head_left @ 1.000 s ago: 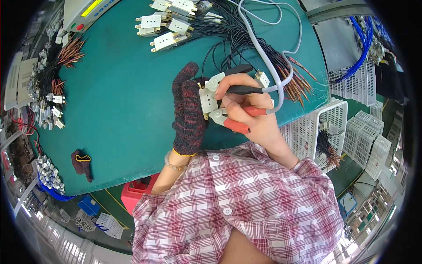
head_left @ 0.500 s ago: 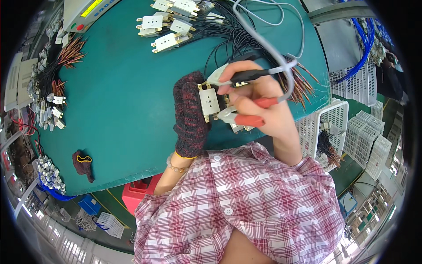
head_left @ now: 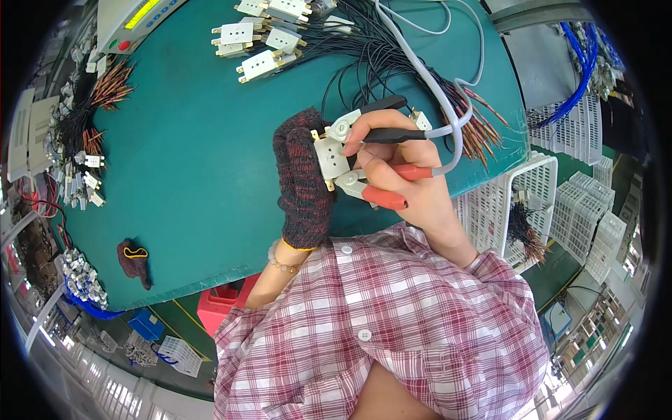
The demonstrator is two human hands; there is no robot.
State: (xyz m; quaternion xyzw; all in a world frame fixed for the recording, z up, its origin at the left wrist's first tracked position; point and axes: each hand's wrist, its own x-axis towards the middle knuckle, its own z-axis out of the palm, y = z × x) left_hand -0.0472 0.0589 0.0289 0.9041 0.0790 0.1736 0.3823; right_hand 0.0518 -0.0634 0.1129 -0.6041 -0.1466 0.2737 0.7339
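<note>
My left hand [head_left: 302, 178] wears a dark red-black knitted glove and is closed on a white rectangular terminal block [head_left: 332, 157] with brass tabs and small holes in its face. Bare, my right hand [head_left: 402, 161] grips two large test clips together. The black-handled clip [head_left: 395, 135] has its jaws at the block's far end. Against the near end lie the jaws of the red-handled clip [head_left: 385, 197]. Whether either clip bites on a tab is hard to make out. Grey leads [head_left: 458, 119] run from both clips.
Several similar white blocks [head_left: 259, 64] with black wires lie at the far side of the green table [head_left: 203, 154]. A tester [head_left: 136, 24] with a lit display stands far left. Another glove [head_left: 133, 264] lies near left. White baskets [head_left: 490, 210] stand beyond the right edge.
My right hand has moved slightly left, bringing the clip jaws closer against the block's two ends. The block has shifted a little left with my gloved hand.
</note>
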